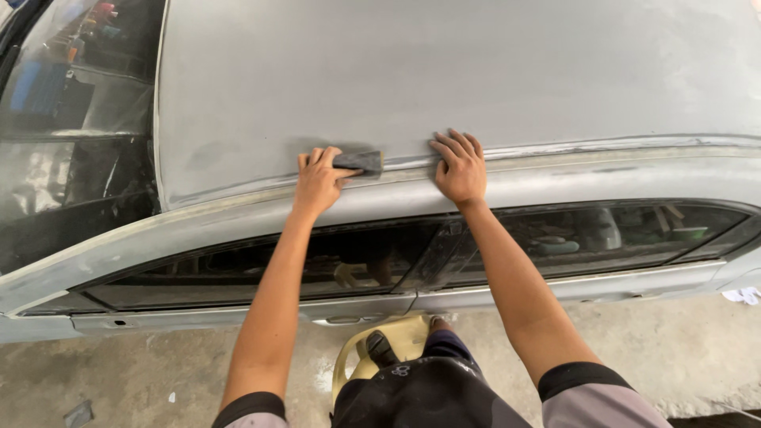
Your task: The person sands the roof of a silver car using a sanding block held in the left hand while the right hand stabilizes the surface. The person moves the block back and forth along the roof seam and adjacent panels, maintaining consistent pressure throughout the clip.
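Note:
A dull grey, sanded car roof (pixel 444 71) fills the upper view, with its side edge rail (pixel 602 154) running across. My left hand (pixel 319 181) presses a dark sanding pad (pixel 361 162) onto the roof edge, thumb and fingers over it. My right hand (pixel 460 168) lies flat on the roof edge to the right of the pad, fingers spread, holding nothing. Both arms reach up from below.
Below the rail are the dark side windows (pixel 571 242) and door handle (pixel 341 320). The windscreen (pixel 71 119) is at the left. I stand on a pale yellow stool (pixel 353 364) on the concrete floor (pixel 143 372). A white rag (pixel 743 296) lies at the right.

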